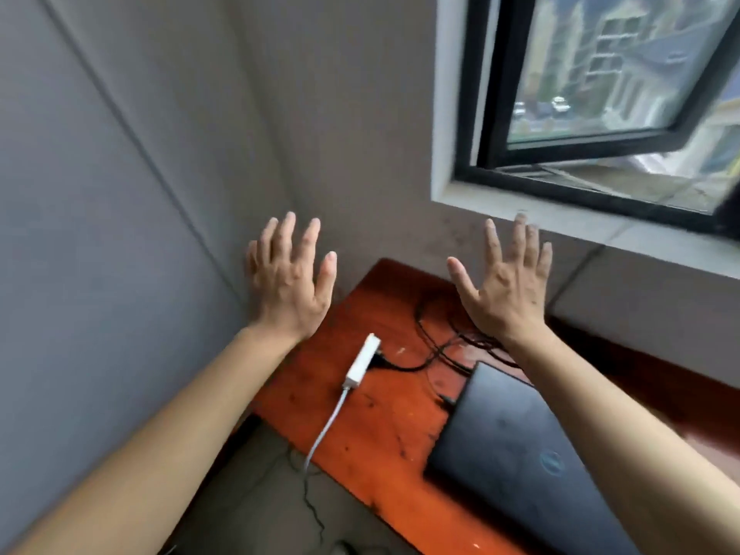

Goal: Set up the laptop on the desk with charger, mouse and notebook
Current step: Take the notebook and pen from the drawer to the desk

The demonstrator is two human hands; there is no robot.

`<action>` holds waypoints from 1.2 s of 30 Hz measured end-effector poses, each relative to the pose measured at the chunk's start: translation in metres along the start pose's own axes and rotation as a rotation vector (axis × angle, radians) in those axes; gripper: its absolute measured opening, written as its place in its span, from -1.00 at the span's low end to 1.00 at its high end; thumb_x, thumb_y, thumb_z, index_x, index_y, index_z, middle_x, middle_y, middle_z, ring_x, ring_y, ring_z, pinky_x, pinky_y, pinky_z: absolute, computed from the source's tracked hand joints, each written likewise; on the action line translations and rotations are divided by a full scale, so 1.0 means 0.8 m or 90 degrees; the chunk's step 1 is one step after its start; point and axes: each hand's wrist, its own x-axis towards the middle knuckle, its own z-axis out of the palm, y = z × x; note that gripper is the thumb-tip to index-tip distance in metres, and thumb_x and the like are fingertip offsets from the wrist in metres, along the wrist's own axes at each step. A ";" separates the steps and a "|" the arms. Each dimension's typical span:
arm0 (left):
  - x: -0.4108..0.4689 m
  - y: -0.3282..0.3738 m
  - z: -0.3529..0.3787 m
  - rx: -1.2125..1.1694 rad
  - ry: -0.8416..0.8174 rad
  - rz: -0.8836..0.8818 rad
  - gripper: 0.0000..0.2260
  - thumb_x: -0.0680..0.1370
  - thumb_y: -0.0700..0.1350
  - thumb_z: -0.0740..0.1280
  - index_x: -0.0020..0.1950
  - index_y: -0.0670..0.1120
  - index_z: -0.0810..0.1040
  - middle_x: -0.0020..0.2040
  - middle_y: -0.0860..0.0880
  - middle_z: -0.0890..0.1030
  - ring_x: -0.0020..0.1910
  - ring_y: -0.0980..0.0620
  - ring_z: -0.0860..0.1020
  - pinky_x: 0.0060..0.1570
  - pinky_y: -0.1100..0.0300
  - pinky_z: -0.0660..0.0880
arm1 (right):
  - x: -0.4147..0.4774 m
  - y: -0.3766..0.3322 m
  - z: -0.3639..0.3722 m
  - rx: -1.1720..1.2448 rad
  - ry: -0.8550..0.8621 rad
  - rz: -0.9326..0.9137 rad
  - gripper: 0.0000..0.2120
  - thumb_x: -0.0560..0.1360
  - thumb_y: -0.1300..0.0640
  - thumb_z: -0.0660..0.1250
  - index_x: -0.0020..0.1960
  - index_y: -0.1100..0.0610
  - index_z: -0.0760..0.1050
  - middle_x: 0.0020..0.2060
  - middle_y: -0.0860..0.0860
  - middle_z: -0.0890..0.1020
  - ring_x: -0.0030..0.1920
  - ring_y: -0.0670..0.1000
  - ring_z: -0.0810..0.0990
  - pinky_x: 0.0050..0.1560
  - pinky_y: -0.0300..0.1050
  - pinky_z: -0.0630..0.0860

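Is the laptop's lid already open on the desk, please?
No, the laptop lies shut and flat on the desk, its dark lid facing up.

Lighting: soft, even daylight from the window (608, 94) at upper right; room moderately bright, no lamp seen. Shadows: faint, diffuse, under the laptop (516, 446). Glare: dull sheen on the desk (380, 426). Blur: motion smear on window frame and outdoor buildings. Distortion: wide-angle stretch at edges, wall (100, 194) lines bowed, forearms enlarged.
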 end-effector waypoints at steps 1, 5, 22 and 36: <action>-0.017 -0.026 -0.014 0.034 -0.007 -0.033 -0.46 0.62 0.18 0.04 0.47 -0.09 0.42 0.46 -0.24 0.40 0.45 -0.29 0.31 0.35 -0.24 0.25 | -0.002 -0.032 0.008 0.032 -0.016 -0.033 -0.18 0.55 -0.44 -0.01 0.63 0.05 0.07 0.61 0.24 -0.06 0.61 0.24 -0.11 0.56 0.27 -0.11; -0.096 -0.125 -0.079 0.143 -0.043 -0.195 -0.39 0.61 0.26 -0.04 0.52 -0.08 0.35 0.50 -0.25 0.33 0.49 -0.29 0.22 0.38 -0.32 0.20 | -0.024 -0.174 0.032 0.122 -0.061 -0.189 -0.18 0.55 -0.41 0.05 0.62 0.08 0.09 0.61 0.25 -0.02 0.61 0.25 -0.04 0.57 0.26 -0.05; -0.674 -0.401 -0.569 0.413 0.132 -0.733 -0.36 0.60 0.27 -0.07 0.56 -0.08 0.22 0.56 -0.24 0.20 0.54 -0.24 0.13 0.44 -0.27 0.13 | -0.518 -0.762 -0.063 0.375 -0.241 -0.735 -0.19 0.57 -0.42 -0.01 0.64 0.04 -0.03 0.62 0.22 -0.05 0.62 0.19 -0.11 0.58 0.22 -0.11; -1.101 -0.453 -0.828 0.601 0.166 -1.021 -0.32 0.58 0.28 -0.01 0.55 -0.14 0.28 0.52 -0.34 0.24 0.50 -0.32 0.20 0.36 -0.34 0.24 | -1.065 -1.062 -0.184 0.468 -0.326 -1.115 -0.17 0.55 -0.47 -0.17 0.64 0.02 -0.08 0.62 0.19 -0.08 0.62 0.18 -0.14 0.58 0.21 -0.12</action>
